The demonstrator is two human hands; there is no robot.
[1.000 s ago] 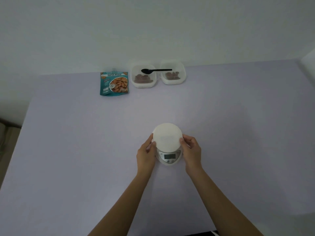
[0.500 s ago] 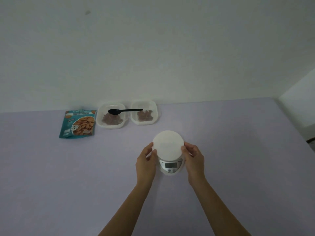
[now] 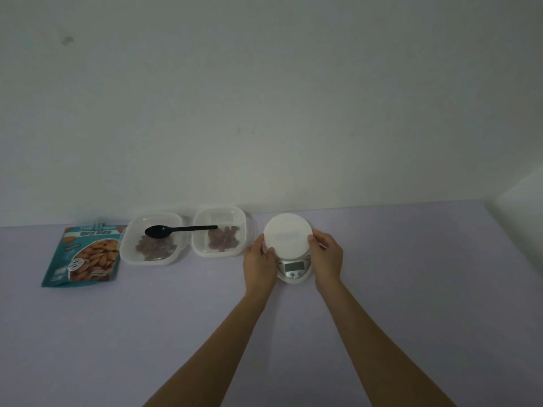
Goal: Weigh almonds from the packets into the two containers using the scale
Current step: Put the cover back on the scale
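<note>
A small white scale (image 3: pixel 289 248) with a round top plate and a grey display sits near the back wall, just right of the containers. My left hand (image 3: pixel 260 261) grips its left side and my right hand (image 3: pixel 326 257) grips its right side. Two clear square containers hold almonds: the left container (image 3: pixel 129 251) and the right container (image 3: pixel 199 245). A black spoon (image 3: pixel 176 230) lies across both rims. A teal almond packet (image 3: pixel 85 255) lies flat at the far left.
The lilac table (image 3: pixel 147 333) runs back to a pale wall (image 3: pixel 264 113). A white block (image 3: pixel 523 215) stands at the right edge of the table.
Both hands have moved the scale away from me toward the wall, and it now sits beside the right container. The view has tilted upward.
</note>
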